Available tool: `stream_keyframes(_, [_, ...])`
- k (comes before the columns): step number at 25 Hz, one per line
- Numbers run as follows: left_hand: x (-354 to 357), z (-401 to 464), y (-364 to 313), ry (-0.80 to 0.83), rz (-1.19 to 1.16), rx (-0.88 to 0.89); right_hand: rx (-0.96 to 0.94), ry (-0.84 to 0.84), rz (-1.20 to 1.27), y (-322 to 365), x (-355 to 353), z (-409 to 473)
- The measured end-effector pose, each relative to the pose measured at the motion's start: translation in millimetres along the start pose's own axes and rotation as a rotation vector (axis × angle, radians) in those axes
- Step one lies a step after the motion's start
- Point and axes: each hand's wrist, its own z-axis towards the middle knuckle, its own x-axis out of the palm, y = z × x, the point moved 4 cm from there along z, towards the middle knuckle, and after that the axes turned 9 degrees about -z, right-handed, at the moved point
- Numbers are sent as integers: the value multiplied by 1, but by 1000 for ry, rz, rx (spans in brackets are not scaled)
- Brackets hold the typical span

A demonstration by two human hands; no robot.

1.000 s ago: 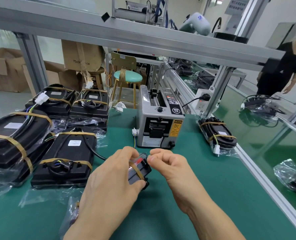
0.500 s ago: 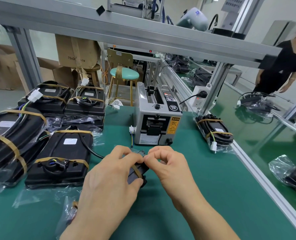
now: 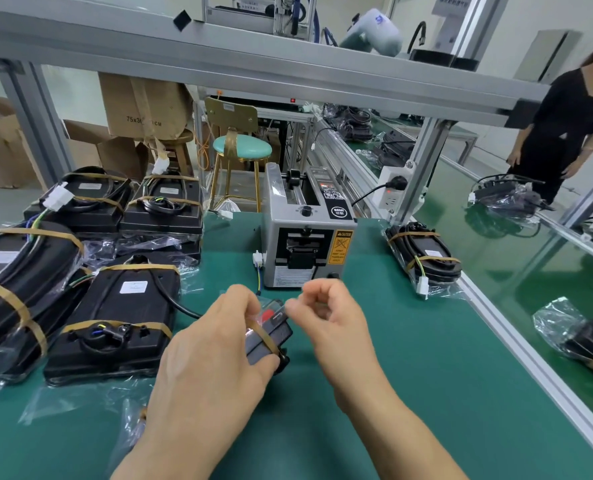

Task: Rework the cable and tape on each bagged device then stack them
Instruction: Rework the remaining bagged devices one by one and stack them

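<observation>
The left hand (image 3: pixel 215 344) grips a small dark device (image 3: pixel 269 336) just in front of the grey tape dispenser (image 3: pixel 307 237), fingers curled over its top and thumb under it. The device sits in a clear bag, with a brown tape band (image 3: pixel 263 336) running slantwise across its face. The right hand (image 3: pixel 326 317) meets it from the dispenser side, thumb and forefinger pinching what looks like a clear edge of bag or tape at the device's upper corner; which of the two I cannot tell.

Left of the dispenser, larger bagged devices (image 3: pixel 121 317) lie taped and partly stacked on the green tabletop (image 3: pixel 409 375); one more (image 3: pixel 423 258) lies to its right.

The small device looks light and rigid, easy to carry in one hand. Its bag is probably slick and loose, so a grip across the body, over the tape band, should hold better than a pinch on film alone. The tape is thin and likely to stick to itself, so it is best lifted from a free end.
</observation>
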Motion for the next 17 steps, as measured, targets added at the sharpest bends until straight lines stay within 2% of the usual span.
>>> stream_keyframes(3, [-1, 0, 1, -14, -8, 4, -10, 19, -109, 1, -2, 2])
stream_keyframes(5, [-1, -1, -1, -19, 59, 31, 24, -55, -158, -4, -12, 5])
stream_keyframes(7, [-3, 0, 0, -9, 132, 54, 63, -140, -100, -6, -27, 7])
stream_keyframes(8, [-6, 1, 1, -4, 114, 67, 43, -93, -51, -5, -32, 7])
stream_keyframes(10, [-16, 3, 7, -22, -117, 89, -94, 191, -87, 2, -32, 2])
stream_keyframes(12, [-30, 6, 17, -42, -518, 90, -245, 464, -219, 13, -28, -7])
stream_keyframes(14, [-36, 5, 30, -6, -851, 108, -347, 521, -283, 24, -34, -6])
stream_keyframes(17, [-28, 2, 53, -25, -1131, 100, -393, 553, -349, 40, -39, -3])
